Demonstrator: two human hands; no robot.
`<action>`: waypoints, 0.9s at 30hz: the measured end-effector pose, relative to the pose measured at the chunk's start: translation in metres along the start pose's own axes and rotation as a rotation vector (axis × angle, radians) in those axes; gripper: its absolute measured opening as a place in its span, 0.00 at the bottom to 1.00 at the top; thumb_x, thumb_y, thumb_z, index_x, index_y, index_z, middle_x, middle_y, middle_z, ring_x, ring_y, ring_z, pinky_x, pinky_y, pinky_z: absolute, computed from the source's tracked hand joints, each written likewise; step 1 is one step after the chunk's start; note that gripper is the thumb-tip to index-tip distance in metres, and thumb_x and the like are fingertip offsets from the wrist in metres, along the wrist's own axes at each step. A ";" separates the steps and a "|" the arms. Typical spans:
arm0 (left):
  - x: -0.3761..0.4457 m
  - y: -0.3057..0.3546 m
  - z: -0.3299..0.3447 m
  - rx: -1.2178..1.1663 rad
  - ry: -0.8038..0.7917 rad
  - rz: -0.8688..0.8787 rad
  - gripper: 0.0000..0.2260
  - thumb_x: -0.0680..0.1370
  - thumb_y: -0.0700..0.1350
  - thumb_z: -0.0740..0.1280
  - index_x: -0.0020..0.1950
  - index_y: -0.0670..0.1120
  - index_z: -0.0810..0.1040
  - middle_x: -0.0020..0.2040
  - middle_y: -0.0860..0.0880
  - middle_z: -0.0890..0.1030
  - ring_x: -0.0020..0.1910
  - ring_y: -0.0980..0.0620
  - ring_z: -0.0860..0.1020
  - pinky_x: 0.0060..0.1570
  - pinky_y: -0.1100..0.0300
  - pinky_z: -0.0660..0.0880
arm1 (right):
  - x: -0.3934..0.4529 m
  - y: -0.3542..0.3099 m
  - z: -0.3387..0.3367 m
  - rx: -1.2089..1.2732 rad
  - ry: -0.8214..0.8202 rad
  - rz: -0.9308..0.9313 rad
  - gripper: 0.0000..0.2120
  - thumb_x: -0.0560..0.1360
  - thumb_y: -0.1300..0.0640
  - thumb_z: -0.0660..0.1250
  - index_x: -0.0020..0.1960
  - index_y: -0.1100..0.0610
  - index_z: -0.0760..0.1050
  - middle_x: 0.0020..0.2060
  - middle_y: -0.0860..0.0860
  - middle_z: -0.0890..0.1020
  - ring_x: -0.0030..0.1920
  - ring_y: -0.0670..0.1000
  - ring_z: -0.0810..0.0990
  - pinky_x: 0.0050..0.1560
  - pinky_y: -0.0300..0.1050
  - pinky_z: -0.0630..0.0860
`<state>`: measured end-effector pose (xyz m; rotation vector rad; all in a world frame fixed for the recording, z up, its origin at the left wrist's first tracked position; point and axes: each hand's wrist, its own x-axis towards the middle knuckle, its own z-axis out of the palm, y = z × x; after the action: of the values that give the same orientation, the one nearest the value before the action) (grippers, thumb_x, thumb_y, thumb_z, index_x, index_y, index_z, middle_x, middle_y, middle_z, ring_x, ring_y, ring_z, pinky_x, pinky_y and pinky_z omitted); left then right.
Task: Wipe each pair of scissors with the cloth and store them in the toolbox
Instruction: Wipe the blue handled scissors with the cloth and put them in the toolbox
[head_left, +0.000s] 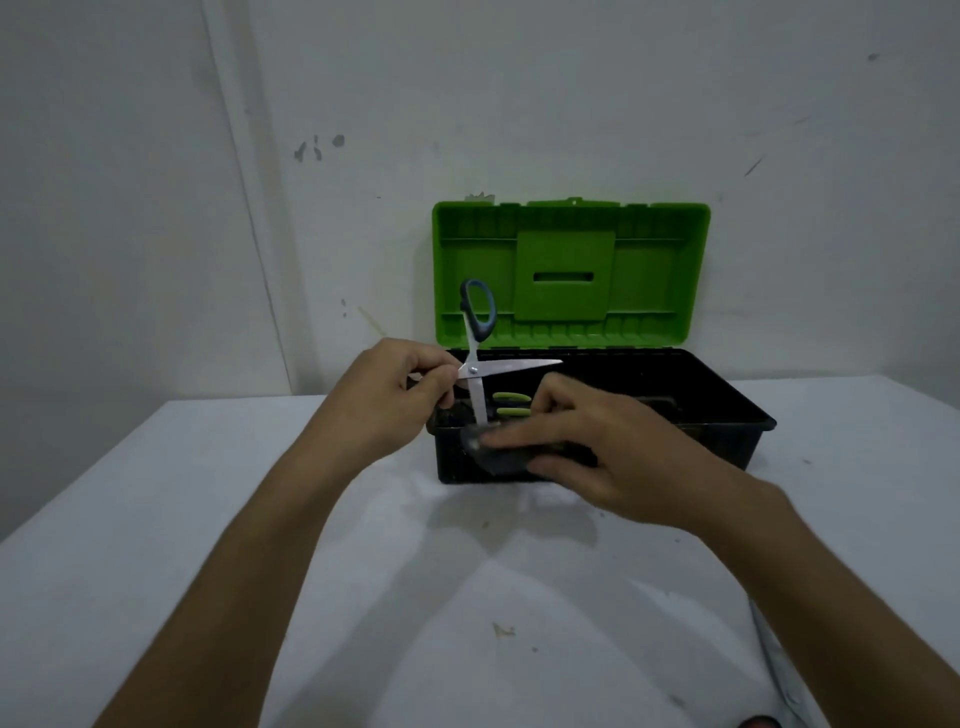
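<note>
Both hands hover over the tabletop (208, 519) before the open toolbox (727, 415). Right hand (613, 457) clutches a dark cloth (493, 454) against one blade of the spread-open scissors (475, 364), whose handle the left hand (395, 395) grips.

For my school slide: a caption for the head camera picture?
Left hand holds open scissors; right hand wipes with cloth.

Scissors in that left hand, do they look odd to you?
Yes. The scissors are splayed wide open: one blade points right over the toolbox, the other down into the cloth under the right hand. The left hand pinches near the pivot.
</note>
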<state>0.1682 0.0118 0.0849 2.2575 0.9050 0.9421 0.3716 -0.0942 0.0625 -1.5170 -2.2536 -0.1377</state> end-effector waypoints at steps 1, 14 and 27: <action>0.000 -0.003 -0.001 -0.010 0.016 -0.005 0.13 0.81 0.43 0.62 0.41 0.41 0.81 0.31 0.51 0.79 0.23 0.61 0.69 0.34 0.61 0.67 | -0.001 -0.001 -0.001 0.004 -0.055 -0.010 0.18 0.79 0.50 0.66 0.67 0.34 0.73 0.46 0.42 0.69 0.43 0.45 0.72 0.42 0.52 0.75; -0.001 0.002 -0.005 -0.023 -0.004 -0.008 0.13 0.81 0.43 0.62 0.42 0.40 0.82 0.33 0.45 0.79 0.25 0.58 0.69 0.35 0.61 0.67 | 0.001 -0.004 -0.003 0.018 0.028 0.030 0.20 0.79 0.51 0.66 0.68 0.36 0.73 0.46 0.43 0.69 0.42 0.46 0.73 0.41 0.51 0.75; 0.001 -0.004 -0.007 -0.029 0.132 -0.037 0.14 0.81 0.42 0.62 0.37 0.44 0.80 0.24 0.57 0.75 0.22 0.62 0.70 0.33 0.61 0.66 | -0.001 -0.002 -0.003 0.106 -0.110 0.003 0.18 0.79 0.51 0.67 0.66 0.35 0.74 0.46 0.43 0.70 0.45 0.46 0.74 0.45 0.54 0.74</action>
<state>0.1621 0.0165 0.0869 2.1674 0.9795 1.0914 0.3707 -0.0967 0.0649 -1.5060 -2.3039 0.0670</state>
